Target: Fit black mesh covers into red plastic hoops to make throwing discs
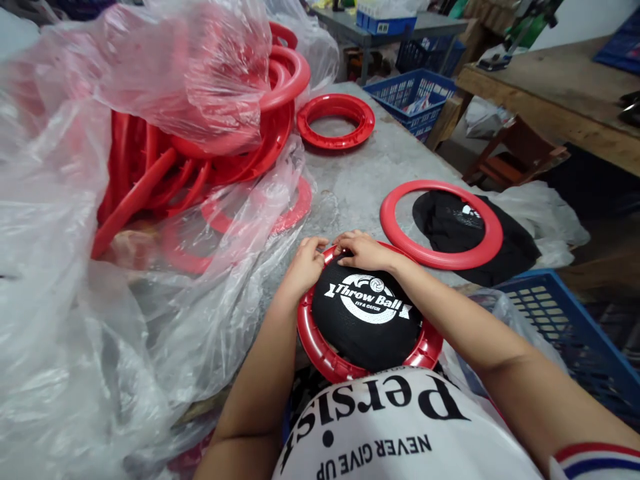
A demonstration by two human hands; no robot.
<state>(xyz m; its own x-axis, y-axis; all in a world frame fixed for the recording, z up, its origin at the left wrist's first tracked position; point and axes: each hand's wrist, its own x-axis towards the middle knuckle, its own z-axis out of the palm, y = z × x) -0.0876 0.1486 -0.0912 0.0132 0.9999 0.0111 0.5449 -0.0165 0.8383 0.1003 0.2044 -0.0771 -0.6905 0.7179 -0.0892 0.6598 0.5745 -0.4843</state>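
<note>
A red plastic ring [320,350] lies at the table's near edge with a black fabric disc [367,317] printed "Throw Ball" stretched across it. My left hand [307,260] grips the ring's far rim, fingers curled over the edge. My right hand [363,250] presses the black fabric at the same far rim, fingers bent and pinching it. A second red ring [443,223] lies to the right, resting on a pile of black fabric [500,250].
A large clear plastic bag [100,200] full of red rings [235,153] fills the left. Another red ring [335,120] lies farther back on the grey table [380,160]. Blue crates [413,93] [565,327] stand behind and at right. A wooden bench [560,93] is at upper right.
</note>
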